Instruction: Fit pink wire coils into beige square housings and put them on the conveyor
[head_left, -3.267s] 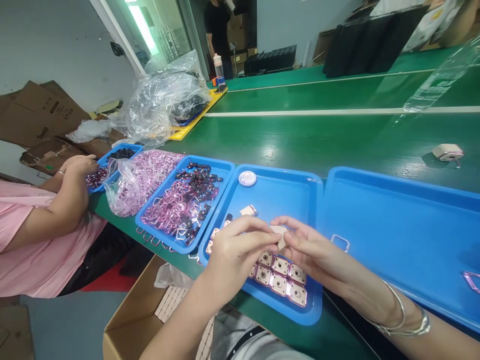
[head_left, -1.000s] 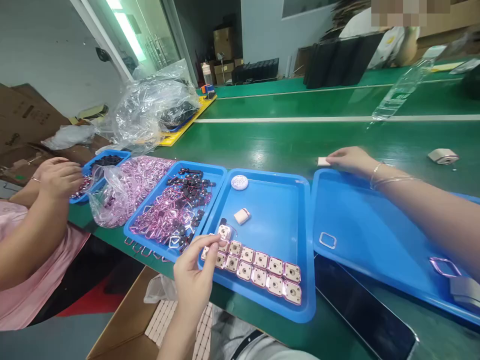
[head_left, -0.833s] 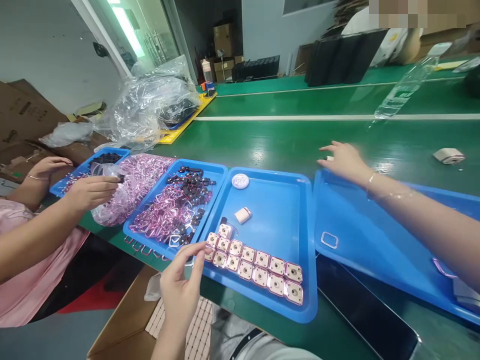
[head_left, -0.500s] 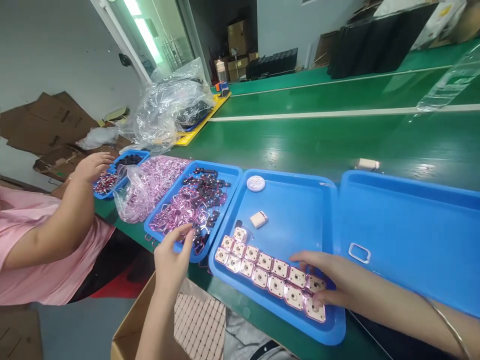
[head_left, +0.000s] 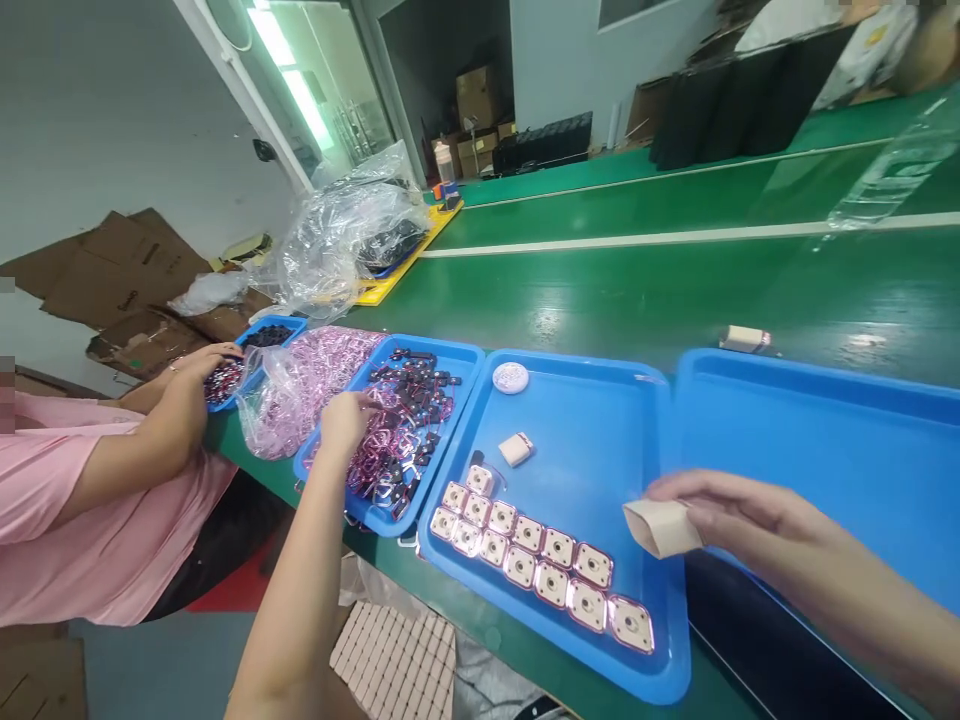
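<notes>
The right hand (head_left: 780, 530) clamps its fingers on a beige hollow casing (head_left: 667, 530), open end facing left, over the right edge of the middle blue tray (head_left: 585, 430), well right of the pink frames (head_left: 367, 455), where the nearer left hand (head_left: 345, 422) reaches, its fingers too hidden to read.

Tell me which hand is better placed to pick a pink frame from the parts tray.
Probably the left hand: it is right at the pink frames, whereas the right hand is farther off and holds a beige piece.
</notes>
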